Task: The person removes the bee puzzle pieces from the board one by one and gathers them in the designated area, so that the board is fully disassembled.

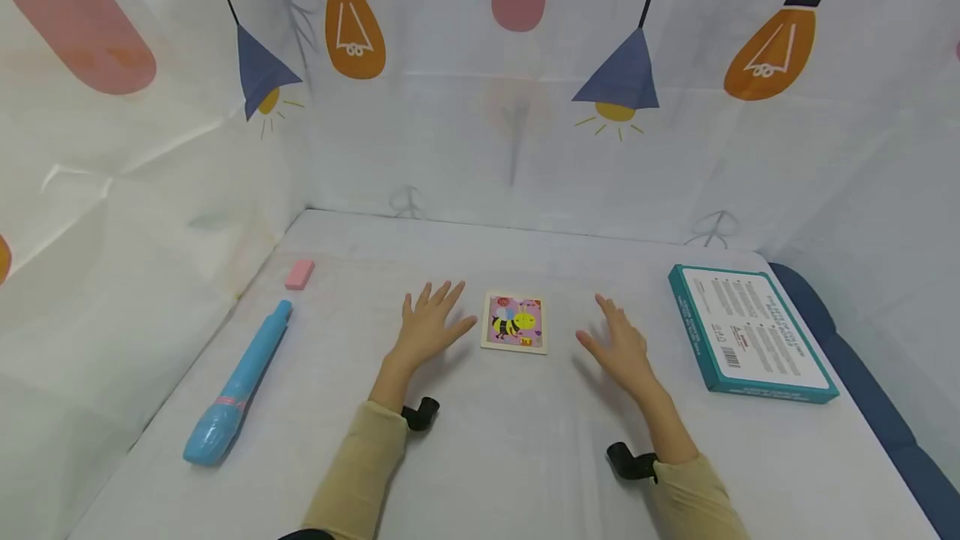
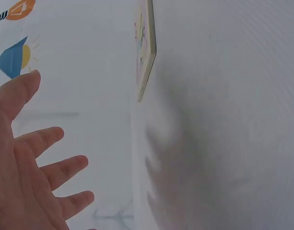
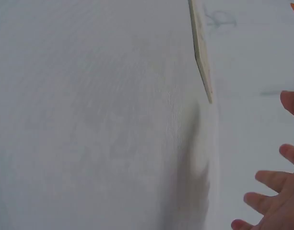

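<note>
Bee board, position: and there it sits, the bee picture board (image 1: 513, 323), flat on the white tabletop (image 1: 517, 457) near the centre of the head view, right between the two hands!
Left hand: the left hand (image 1: 429, 327) hovers just left of it, released, fingers fanned, thumb toward the board's edge; the left wrist view shows a gap between them.
Right hand: over to the right of the board, the right hand (image 1: 622, 352) is released too, fingers spread, a wider space away in the head view.
Teal box print: at the right of the frame, the flat teal box (image 1: 757, 336) shows a white panel of small text columns and a barcode, the lettering too small to read.
Bee board, looks: a yellow-and-black striped bee on pink-purple, pale frame all round, a small yellow-and-red mark at lower right, unreadable from here!
Left side: a light-blue bottle-shaped object (image 1: 243, 377) with a pink band lies slanted at lower left, a pink block (image 1: 300, 274) just above its narrow end.
</note>
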A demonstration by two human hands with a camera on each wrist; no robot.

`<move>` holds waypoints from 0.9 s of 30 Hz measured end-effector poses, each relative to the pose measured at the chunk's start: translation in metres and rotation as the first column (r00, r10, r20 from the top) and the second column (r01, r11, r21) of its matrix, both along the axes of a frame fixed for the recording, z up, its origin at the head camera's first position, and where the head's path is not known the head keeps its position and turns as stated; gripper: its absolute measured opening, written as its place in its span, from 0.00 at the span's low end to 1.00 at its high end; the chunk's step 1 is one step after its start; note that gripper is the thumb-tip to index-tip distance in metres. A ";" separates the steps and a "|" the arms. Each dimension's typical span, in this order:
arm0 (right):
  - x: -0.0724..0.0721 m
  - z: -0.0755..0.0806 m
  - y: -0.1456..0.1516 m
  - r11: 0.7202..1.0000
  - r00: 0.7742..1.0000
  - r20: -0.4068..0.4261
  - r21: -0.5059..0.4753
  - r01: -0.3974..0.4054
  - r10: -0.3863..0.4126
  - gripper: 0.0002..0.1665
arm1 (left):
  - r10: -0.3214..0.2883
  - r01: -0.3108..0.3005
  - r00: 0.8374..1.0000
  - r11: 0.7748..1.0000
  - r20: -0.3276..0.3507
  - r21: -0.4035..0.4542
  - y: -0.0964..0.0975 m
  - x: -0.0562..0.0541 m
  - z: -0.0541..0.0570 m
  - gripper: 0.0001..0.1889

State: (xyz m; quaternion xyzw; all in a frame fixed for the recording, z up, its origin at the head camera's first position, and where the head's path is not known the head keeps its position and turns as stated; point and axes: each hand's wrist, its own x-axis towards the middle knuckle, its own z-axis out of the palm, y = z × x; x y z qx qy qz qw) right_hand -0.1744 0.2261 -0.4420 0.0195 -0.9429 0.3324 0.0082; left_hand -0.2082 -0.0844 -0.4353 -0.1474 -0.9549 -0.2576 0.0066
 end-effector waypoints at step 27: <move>-0.046 -0.015 -0.043 0.945 0.993 0.113 -0.319 0.070 -0.036 0.29 | -0.127 0.101 0.982 0.979 0.141 0.180 0.029 -0.028 -0.025 0.30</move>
